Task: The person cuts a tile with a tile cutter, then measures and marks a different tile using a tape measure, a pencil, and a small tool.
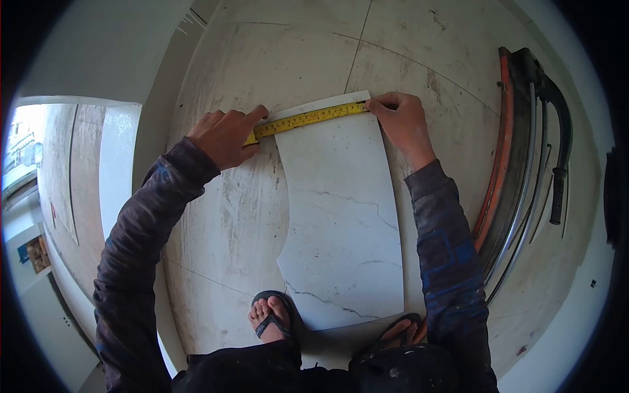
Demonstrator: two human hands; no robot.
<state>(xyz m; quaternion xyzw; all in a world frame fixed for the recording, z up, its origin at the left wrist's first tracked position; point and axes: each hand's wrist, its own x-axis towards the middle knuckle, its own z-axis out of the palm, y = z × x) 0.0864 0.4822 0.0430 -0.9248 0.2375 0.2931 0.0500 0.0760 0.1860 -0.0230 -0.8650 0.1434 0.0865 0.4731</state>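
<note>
A yellow tape measure is stretched across the far end of a white marble-patterned tile lying on the floor. My left hand is closed around the tape's case, which is mostly hidden by the fingers, just off the tile's left edge. At the tile's far right corner, my right hand pinches the tape's free end between thumb and finger. The tile's left side is uneven, with an inward curve and a point low down. Thin grey veins cross its surface.
A manual tile cutter with an orange base, metal rails and a black handle lies along the right. My sandalled feet stand at the tile's near end. To the left is a white wall edge beside an opening. Dusty tiled floor surrounds the tile.
</note>
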